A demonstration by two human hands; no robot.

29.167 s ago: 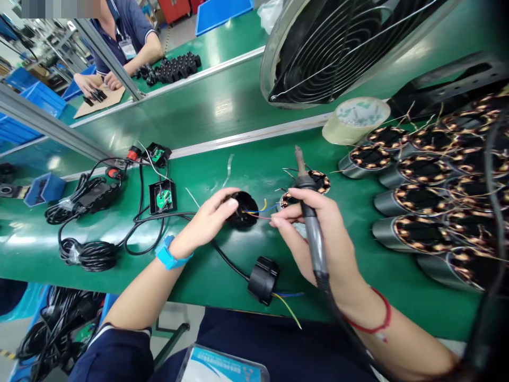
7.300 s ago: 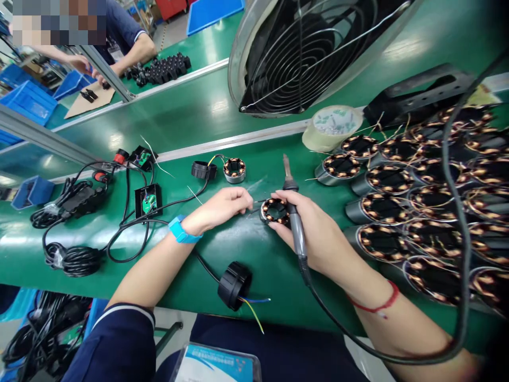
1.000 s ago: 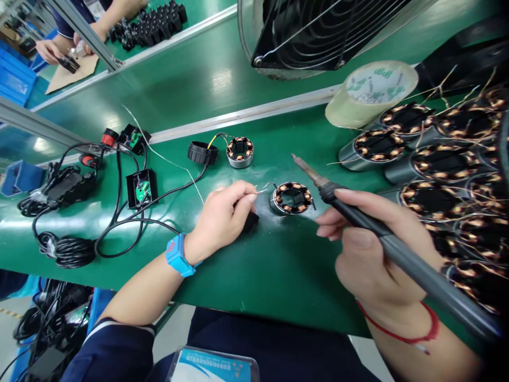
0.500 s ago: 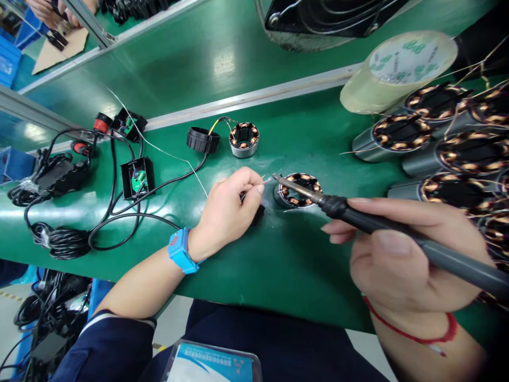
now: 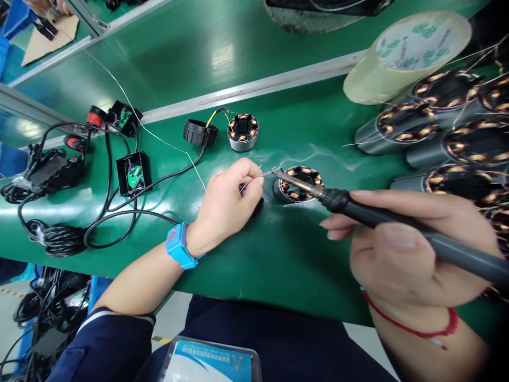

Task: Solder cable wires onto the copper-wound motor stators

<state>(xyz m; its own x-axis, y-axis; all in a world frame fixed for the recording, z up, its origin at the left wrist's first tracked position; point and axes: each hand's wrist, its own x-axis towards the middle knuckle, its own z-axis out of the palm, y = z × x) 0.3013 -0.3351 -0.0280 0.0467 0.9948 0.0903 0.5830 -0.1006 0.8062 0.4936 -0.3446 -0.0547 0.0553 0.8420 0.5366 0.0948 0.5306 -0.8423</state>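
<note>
Though it hung clear a second earlier, soldering iron (image 5: 345, 204): tip met the wire (image 5: 268, 173).
Left hand (image 5: 228, 199): fingertips pinched that wire.
Right hand (image 5: 413, 249): fingers gripped the iron.
Coil ring (image 5: 305, 173): sat between both hands' fingertips.

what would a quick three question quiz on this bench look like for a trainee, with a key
1. Multiple choice: what does the right hand hold?
a) tape roll
b) iron
c) pliers

2. True or false: the iron points away from the left hand.

3. Fill in: between the black cap and the coil ring beside it, the brightest wire is ____.

Key: 1. b; 2. false, it points toward it; 3. yellow.
</note>
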